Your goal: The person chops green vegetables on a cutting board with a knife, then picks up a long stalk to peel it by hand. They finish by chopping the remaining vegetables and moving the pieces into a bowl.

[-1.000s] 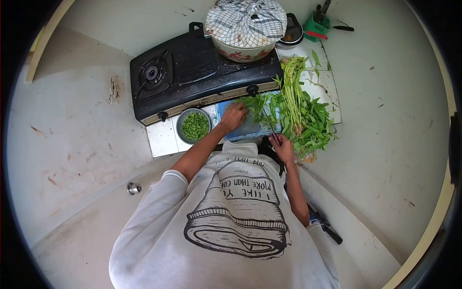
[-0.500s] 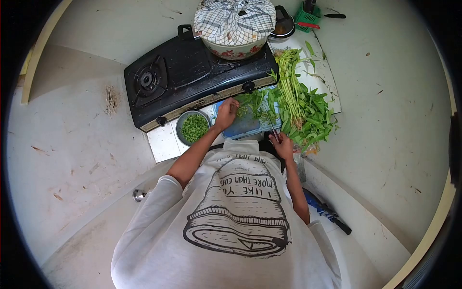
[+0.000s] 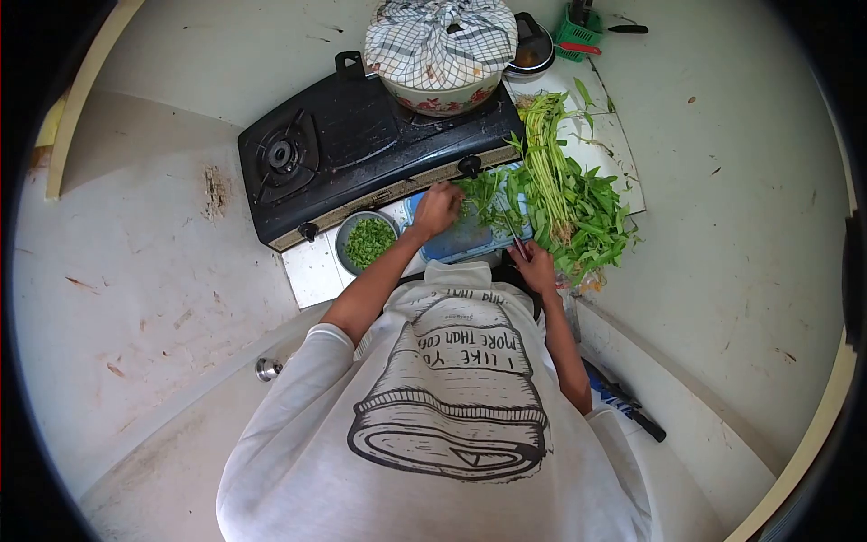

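Observation:
A blue cutting board (image 3: pixel 458 242) lies before the stove, with loose green leaves (image 3: pixel 488 200) on its upper part. My left hand (image 3: pixel 439 209) is over the board's left part, fingers closed at the edge of the greens; what they pinch is too small to make out. At the board's lower right, my right hand (image 3: pixel 535 267) is closed round the handle of a knife (image 3: pixel 520 245), whose blade points up toward the leaves. Left of the board is a grey bowl (image 3: pixel 342 256) of chopped greens (image 3: pixel 369 241).
A black two-burner stove (image 3: pixel 348 135) carries a cloth-covered pot (image 3: pixel 440 98). Right of the board lies a large bunch of leafy stems (image 3: pixel 578 203). Behind it are a lidded pan (image 3: pixel 531 52) and a green basket (image 3: pixel 578 34).
My left hand has shifted slightly right, nearer the greens. The whole view has moved a little. My right hand still holds the knife.

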`<state>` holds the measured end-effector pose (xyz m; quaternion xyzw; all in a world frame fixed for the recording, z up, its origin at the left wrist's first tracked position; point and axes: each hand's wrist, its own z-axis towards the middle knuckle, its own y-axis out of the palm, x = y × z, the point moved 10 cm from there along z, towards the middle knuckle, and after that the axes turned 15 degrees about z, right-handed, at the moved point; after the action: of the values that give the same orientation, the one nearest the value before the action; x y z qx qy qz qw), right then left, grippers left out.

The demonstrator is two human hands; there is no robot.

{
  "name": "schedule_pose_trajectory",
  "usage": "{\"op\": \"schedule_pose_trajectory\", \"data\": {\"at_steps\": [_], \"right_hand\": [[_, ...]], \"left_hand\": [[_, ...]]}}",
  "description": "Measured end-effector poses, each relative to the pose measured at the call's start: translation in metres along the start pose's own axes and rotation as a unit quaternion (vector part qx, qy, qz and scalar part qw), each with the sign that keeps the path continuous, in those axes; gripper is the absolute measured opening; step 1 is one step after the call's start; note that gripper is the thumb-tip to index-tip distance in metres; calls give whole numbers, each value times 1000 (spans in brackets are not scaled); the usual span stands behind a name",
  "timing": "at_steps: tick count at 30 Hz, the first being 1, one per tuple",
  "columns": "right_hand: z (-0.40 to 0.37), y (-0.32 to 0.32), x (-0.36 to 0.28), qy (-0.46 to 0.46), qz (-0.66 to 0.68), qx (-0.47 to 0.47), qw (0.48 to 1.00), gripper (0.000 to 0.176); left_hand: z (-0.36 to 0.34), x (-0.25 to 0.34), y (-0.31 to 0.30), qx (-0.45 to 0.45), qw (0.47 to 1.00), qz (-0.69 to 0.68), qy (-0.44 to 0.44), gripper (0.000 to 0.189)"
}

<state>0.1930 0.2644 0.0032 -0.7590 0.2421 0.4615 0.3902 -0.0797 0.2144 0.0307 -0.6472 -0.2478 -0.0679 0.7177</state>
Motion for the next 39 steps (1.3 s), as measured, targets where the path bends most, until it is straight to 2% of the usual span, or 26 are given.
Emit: {"op": "schedule_pose_trajectory", "data": {"at_steps": [5,8,11,14,17,23,26,29,32,36,38,39], "right_hand": [[-1,-3,10,-5,40,10,999,39],[-5,-8,16,1,5,19,1000,39],[-15,-16,8,9,-8,29,1000,40],[-23,-17,22,37,35,44,998,49],[-28,-17,29,20,37,49,998,49],[-32,-18,33,31,40,51,997,49],[-28,-14,34,38,48,37,997,48],[-22,-13,18,22,52,29,998,45],[-16,-9,11,39,107,17,993,41],[0,-1,3,45,140,-14,989,36],[4,-1,-17,58,174,-11,983,35],[9,-2,-30,47,150,-14,987,34]], "left_hand": [[18,24,20,-59,982,156,90,19],[19,31,32,-48,965,216,138,22],[19,35,35,-51,966,209,147,25],[20,34,40,-81,962,222,138,25],[17,34,36,-44,969,199,138,20],[10,15,20,-83,995,19,50,21],[3,5,15,-70,996,-50,22,19],[-7,-8,22,-141,975,-146,-90,10],[-11,-18,26,-91,965,-225,-96,6],[-13,-24,41,-101,933,-326,-110,11],[-13,-22,46,-97,904,-395,-129,13],[-12,-18,46,-99,895,-416,-126,14]]}}
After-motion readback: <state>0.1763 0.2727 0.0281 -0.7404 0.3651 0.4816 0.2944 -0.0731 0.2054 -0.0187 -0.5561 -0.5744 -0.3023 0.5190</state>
